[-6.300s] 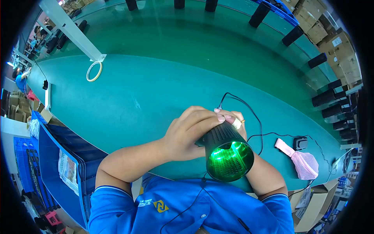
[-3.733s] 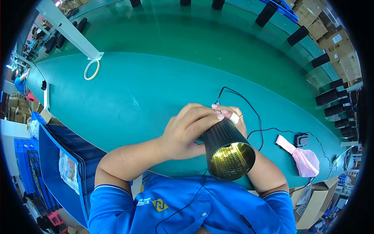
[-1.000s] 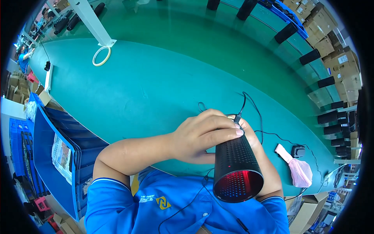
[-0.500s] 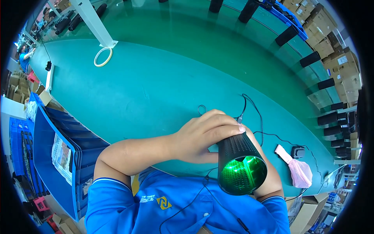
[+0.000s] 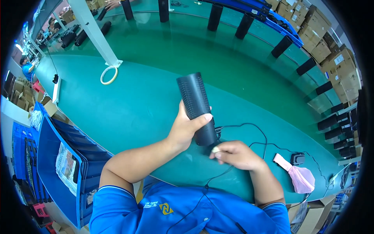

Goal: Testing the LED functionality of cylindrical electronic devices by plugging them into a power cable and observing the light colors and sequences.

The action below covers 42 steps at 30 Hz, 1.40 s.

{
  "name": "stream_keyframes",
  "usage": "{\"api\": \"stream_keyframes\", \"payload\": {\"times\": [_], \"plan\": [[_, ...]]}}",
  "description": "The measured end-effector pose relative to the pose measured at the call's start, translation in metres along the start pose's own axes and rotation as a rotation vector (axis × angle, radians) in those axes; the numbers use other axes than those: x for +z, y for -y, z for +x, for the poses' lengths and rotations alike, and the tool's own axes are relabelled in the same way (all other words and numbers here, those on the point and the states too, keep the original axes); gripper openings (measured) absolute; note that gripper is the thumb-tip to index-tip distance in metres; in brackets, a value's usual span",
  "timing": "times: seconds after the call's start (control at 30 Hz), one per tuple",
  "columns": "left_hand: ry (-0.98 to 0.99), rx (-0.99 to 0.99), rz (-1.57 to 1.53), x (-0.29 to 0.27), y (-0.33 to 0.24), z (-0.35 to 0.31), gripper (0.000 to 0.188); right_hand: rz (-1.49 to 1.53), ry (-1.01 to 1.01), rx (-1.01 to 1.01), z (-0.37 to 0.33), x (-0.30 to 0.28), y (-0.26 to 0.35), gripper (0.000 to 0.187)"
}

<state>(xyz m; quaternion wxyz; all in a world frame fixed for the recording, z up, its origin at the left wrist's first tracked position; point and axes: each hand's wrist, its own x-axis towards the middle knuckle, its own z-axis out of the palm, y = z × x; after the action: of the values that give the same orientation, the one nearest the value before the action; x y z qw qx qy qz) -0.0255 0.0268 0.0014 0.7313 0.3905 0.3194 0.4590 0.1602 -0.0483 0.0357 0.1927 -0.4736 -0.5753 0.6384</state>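
Note:
My left hand is wrapped round a black cylinder with a perforated shell, its thumb lying across the front. The cylinder stands nearly upright, leaning a little left, above the green table. At its lower right side a black cable plug sits against it; whether it is plugged in I cannot tell. Just below the cylinder's lower end is my right hand, fingers pinched together, with a small pale spot at the fingertips. What it holds, if anything, is too small and blurred to name.
A pink mesh pouch and a small black device with cables lie on the right. A tape roll rests by a white post. Blue bins stand left. Several black cylinders line the far belt.
The cylinder has swung from showing its green-lit open end to standing upright, farther from me. My left hand now grips its side. My right hand, hidden before, has come into view below it.

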Motion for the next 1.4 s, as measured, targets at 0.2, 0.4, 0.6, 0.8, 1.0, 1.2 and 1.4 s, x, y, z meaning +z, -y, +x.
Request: {"api": "stream_keyframes", "payload": {"times": [0.2,0.4,0.6,0.8,1.0,1.2,1.4], "plan": [[0.162,0.226,0.32,-0.001,0.0,-0.01,0.074,-0.938,-0.895,-0.687,-0.004,0.003,0.012,0.013],[0.274,0.271,0.29,-0.004,0.0,-0.012,0.076,-0.875,-0.617,-0.517,0.002,0.016,-0.011,0.012],[0.3,0.289,0.339,-0.003,-0.005,-0.008,0.077,-0.947,-0.692,-0.767,0.008,0.003,-0.024,0.007],[0.132,0.265,0.126,-0.016,-0.031,0.0,0.065,-0.101,-1.082,-0.66,-0.001,-0.049,-0.047,0.01],[0.048,0.216,0.024,-0.017,-0.004,0.015,0.062,-0.001,-0.775,-0.381,0.019,-0.013,-0.042,0.031],[0.128,0.21,0.083,-0.008,0.016,0.005,0.053,-0.384,-0.422,-0.225,0.015,0.011,-0.03,0.011],[0.164,0.133,0.091,-0.008,0.025,0.014,0.052,-0.339,-0.485,-0.355,0.029,0.017,-0.057,0.019]]}}
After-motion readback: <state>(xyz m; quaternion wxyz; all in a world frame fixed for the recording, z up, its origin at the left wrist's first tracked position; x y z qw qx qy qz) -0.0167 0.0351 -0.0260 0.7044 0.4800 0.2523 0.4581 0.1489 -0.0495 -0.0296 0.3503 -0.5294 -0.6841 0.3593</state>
